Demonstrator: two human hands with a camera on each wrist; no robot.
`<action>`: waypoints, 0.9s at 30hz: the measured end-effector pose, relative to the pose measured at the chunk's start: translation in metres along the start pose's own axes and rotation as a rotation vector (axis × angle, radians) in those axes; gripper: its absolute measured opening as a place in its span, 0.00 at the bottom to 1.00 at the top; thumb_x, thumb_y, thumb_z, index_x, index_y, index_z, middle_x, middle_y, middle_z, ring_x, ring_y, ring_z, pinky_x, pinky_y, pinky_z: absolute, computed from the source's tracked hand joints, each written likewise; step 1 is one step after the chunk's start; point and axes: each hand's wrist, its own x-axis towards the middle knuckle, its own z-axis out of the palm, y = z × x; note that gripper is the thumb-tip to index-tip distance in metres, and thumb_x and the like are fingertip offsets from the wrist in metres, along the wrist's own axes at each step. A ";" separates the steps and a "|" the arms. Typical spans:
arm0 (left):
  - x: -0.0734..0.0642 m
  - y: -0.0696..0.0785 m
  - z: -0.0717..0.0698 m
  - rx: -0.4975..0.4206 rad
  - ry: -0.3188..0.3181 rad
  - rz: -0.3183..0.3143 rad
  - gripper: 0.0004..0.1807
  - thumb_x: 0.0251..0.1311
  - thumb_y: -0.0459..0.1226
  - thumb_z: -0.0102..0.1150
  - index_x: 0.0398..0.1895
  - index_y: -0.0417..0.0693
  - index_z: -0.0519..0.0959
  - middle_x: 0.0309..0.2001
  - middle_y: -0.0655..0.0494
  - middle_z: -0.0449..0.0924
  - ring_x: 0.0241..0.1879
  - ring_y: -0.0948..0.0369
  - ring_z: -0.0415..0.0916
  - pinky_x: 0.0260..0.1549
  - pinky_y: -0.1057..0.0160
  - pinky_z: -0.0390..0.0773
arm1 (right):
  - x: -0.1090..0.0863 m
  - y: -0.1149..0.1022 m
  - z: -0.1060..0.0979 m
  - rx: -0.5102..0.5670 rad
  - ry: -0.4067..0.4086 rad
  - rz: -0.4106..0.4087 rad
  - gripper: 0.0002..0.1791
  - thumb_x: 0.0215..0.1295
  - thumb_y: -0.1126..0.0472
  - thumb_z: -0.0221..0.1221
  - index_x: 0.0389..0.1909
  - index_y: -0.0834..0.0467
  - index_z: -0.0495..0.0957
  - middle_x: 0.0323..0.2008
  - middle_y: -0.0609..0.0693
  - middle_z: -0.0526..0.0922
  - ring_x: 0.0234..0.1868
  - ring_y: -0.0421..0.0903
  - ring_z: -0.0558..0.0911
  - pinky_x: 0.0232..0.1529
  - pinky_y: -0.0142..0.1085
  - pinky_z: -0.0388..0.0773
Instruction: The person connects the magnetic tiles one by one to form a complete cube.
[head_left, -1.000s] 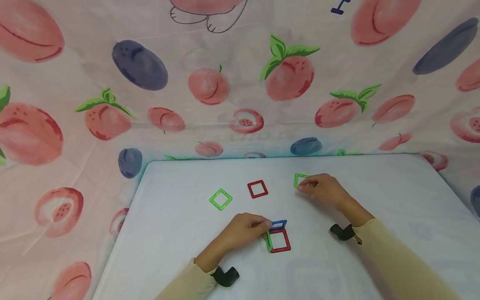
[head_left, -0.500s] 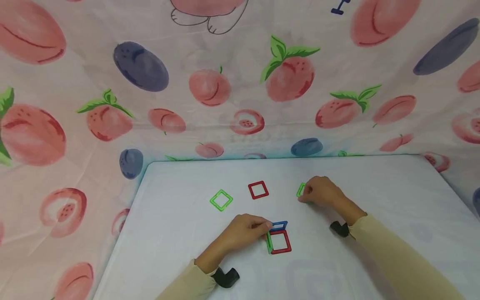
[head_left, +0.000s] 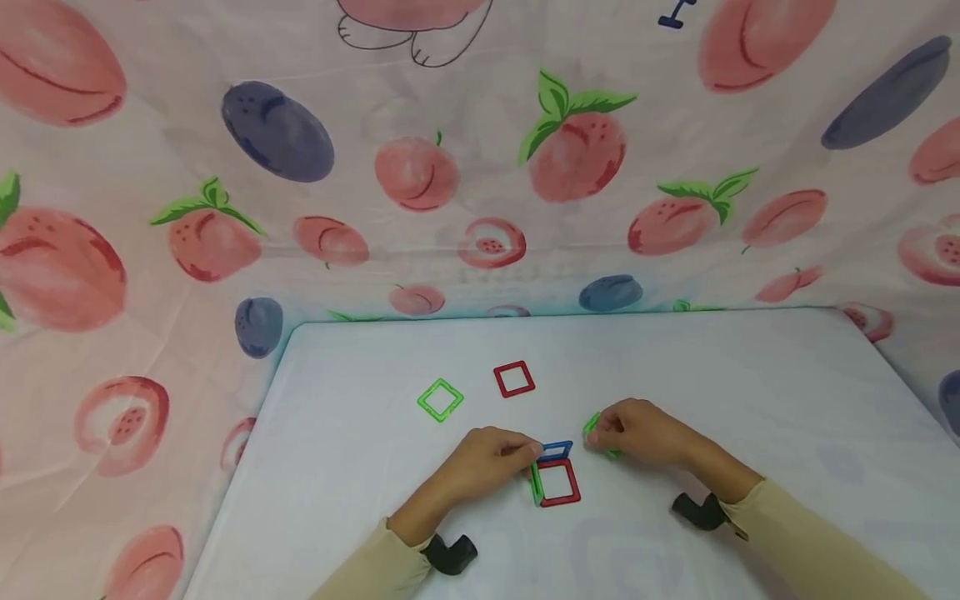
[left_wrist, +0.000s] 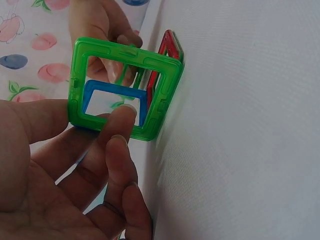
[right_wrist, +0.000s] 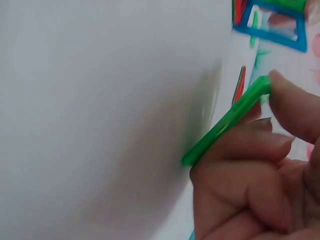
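Note:
My left hand (head_left: 491, 462) pinches a green square magnetic tile (left_wrist: 127, 50) that stands upright, thumb on one side and fingers on the other. A blue square tile (left_wrist: 112, 89) stands upright at a corner with it. Both rise from the edges of a red square tile (head_left: 560, 502) lying flat on the table. Just right of this group, my right hand (head_left: 645, 433) holds another green square tile (right_wrist: 227, 122) between thumb and curled fingers, tilted over the white surface. In the head view the fingers hide most of that tile.
Farther back on the white table (head_left: 337, 500) lie a loose red square tile (head_left: 508, 365) and a loose green one (head_left: 429, 390) turned like a diamond. A fruit-print cloth (head_left: 420, 92) hangs behind the table. Black wrist cameras (head_left: 450, 554) sit on both wrists.
My right hand has picked up the green tile at the back right and brought it toward me, close to the joined tiles. The left hand has kept its grip in place.

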 end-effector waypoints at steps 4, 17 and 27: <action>0.000 -0.001 -0.001 0.001 0.003 -0.001 0.17 0.74 0.50 0.55 0.48 0.52 0.88 0.27 0.57 0.85 0.36 0.66 0.74 0.36 0.66 0.70 | -0.009 -0.005 0.003 0.127 -0.069 0.005 0.16 0.71 0.50 0.62 0.29 0.58 0.80 0.23 0.44 0.71 0.30 0.42 0.71 0.30 0.33 0.65; 0.001 -0.005 0.002 -0.004 0.003 0.006 0.18 0.74 0.51 0.54 0.47 0.52 0.88 0.27 0.59 0.86 0.33 0.68 0.74 0.36 0.67 0.70 | -0.023 -0.017 0.018 0.511 -0.230 0.019 0.20 0.79 0.51 0.53 0.45 0.68 0.75 0.28 0.49 0.75 0.28 0.44 0.73 0.31 0.32 0.71; 0.001 -0.001 0.000 -0.026 -0.032 0.008 0.16 0.73 0.50 0.56 0.45 0.52 0.89 0.28 0.57 0.86 0.33 0.68 0.75 0.34 0.67 0.71 | -0.025 -0.026 0.024 0.364 -0.135 0.015 0.18 0.78 0.48 0.54 0.43 0.61 0.78 0.27 0.50 0.78 0.29 0.44 0.75 0.30 0.32 0.69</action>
